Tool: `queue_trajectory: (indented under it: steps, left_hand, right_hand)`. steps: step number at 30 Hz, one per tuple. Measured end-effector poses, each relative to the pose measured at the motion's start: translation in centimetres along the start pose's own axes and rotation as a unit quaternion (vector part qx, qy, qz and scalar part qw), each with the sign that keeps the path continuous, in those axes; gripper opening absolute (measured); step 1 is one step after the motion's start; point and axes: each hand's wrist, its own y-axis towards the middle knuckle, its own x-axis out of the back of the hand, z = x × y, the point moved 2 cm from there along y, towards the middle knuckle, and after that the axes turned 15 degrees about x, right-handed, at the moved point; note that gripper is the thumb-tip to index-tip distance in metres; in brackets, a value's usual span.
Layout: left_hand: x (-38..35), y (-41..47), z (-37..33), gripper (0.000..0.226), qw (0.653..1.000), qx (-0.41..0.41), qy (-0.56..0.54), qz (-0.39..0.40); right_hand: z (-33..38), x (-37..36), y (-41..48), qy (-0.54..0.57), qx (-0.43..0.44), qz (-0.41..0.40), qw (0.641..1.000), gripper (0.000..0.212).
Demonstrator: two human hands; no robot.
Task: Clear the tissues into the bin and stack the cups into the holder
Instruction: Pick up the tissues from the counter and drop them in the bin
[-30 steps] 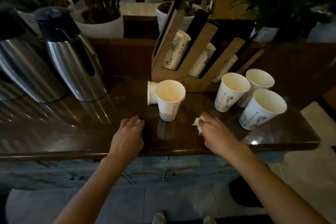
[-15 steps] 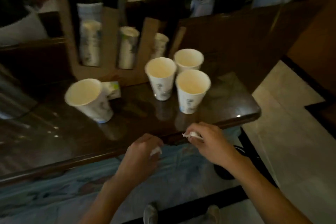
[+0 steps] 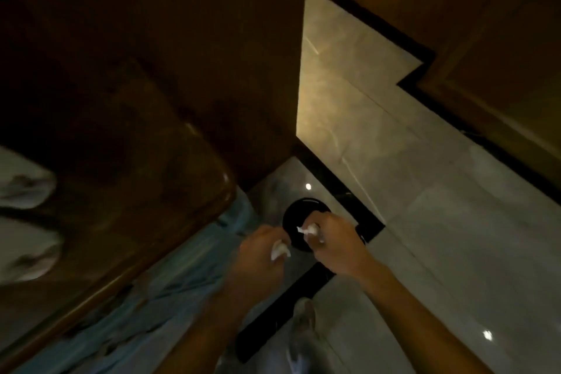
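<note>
- My left grip (image 3: 262,249) pinches a crumpled white tissue (image 3: 279,250).
- My right grip (image 3: 331,241) pinches another white tissue wad (image 3: 307,229) above the round black bin (image 3: 299,212) on the floor.

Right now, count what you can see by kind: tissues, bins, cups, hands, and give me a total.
Tissues: 2, one in the left hand as the left tissue, one in the right hand as the right tissue
Bins: 1, the black bin on the floor
Cups: 2, blurred cups at the left edge
Hands: 2
Total: 7
</note>
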Motion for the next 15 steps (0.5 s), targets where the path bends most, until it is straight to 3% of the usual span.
queue_trajectory:
  steps: [9, 15]
  left_hand:
    - [-17.1, 19.6, 5.8, 0.025, 0.990, 0.090, 0.046, 0.103]
    - [-30.4, 31.5, 13.6, 0.027, 0.980, 0.069, 0.119, 0.144]
  right_hand:
    - [-19.5, -10.9, 5.7, 0.031, -0.143, 0.008, 0.989, 0.020]
    - [-31.7, -23.6, 10.4, 0.063, -0.232, 0.031, 0.970, 0.030]
